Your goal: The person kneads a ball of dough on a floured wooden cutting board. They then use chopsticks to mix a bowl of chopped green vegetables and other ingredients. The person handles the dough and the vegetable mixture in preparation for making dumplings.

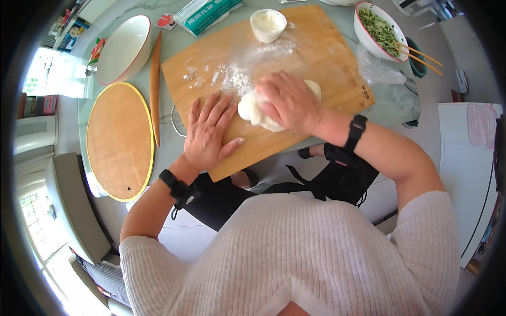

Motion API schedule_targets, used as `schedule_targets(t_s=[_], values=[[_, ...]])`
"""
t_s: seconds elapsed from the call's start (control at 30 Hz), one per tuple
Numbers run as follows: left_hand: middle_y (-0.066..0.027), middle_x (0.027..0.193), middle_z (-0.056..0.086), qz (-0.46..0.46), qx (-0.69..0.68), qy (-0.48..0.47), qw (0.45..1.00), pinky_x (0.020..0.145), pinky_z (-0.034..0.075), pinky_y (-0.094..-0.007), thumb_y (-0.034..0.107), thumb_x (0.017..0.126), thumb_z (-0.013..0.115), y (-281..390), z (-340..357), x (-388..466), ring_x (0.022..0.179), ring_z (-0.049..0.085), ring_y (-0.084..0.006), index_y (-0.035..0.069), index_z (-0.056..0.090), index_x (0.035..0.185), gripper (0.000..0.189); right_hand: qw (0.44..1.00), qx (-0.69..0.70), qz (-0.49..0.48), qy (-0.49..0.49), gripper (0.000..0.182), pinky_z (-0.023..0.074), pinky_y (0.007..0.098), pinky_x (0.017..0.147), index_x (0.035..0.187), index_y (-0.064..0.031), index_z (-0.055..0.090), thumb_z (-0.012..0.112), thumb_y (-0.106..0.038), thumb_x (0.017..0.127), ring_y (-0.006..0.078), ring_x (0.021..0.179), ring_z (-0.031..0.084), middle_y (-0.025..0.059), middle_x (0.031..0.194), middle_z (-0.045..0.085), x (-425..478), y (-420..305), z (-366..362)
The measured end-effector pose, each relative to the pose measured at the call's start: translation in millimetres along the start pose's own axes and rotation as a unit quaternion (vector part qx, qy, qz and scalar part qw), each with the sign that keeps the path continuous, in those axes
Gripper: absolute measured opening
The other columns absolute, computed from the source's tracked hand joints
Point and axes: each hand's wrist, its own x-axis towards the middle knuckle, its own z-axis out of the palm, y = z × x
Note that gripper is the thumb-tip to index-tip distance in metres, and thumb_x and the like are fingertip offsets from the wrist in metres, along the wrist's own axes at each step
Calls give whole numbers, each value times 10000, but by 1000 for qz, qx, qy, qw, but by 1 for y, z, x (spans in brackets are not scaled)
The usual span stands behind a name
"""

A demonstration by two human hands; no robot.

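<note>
A lump of white dough (253, 111) lies on the wooden cutting board (221, 162), partly hidden under my right hand (288, 100). The fingers of that hand are curled over the dough and grip it. My left hand (209, 130) rests flat on the board's left part, fingers apart, holding nothing. Loose flour (237, 79) is scattered on the wood just beyond both hands. Farther back on the board stands a small white cup (269, 27) with pale flour-like contents.
Left of the board lie a wooden rolling pin (155, 91), a round yellow-rimmed mat (120, 146) and a large white bowl (124, 49). A teal box (209, 15) sits behind. At right, a bowl of shredded greens (375, 29) holds chopsticks (423, 57), near a clear plastic bag (377, 69).
</note>
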Motion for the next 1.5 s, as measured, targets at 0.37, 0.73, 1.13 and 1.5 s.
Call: schedule_targets(t_s=[0.37, 0.73, 1.13, 1.5], values=[[-93, 1387, 389, -3, 8, 48, 999, 1108, 135, -489, 464, 813, 576, -4, 9, 2, 1323, 291, -297, 90, 436, 1320, 646, 967, 63, 108, -221, 734, 328, 404, 1036, 1314, -54, 427, 647, -480, 758, 323, 1255, 400, 188, 1323, 454, 23, 26, -41], [-95, 1397, 389, -257, -72, 122, 956, 975, 203, -645, 481, 903, 459, -54, 12, 39, 1330, 286, -266, 129, 506, 1273, 513, 884, -120, 436, -118, 616, 349, 456, 1005, 1289, -63, 471, 488, -506, 861, 402, 1158, 450, 212, 1244, 507, -47, 136, -64], [-131, 1337, 462, -138, -230, 110, 957, 1047, 287, -408, 313, 900, 507, -105, -9, 39, 1277, 386, -295, 41, 521, 1230, 428, 935, -125, 331, 23, 417, 423, 402, 909, 1186, -21, 544, 540, -299, 876, 337, 1028, 553, 189, 1124, 592, -90, 88, -85], [-149, 1328, 456, -119, -47, 132, 983, 1056, 275, -444, 162, 733, 676, 50, -43, 0, 1296, 340, -358, 44, 545, 1178, 478, 701, 274, 563, 342, 306, 539, 299, 631, 1082, -30, 540, 602, -226, 854, 192, 735, 638, 100, 899, 619, -183, 193, -174]])
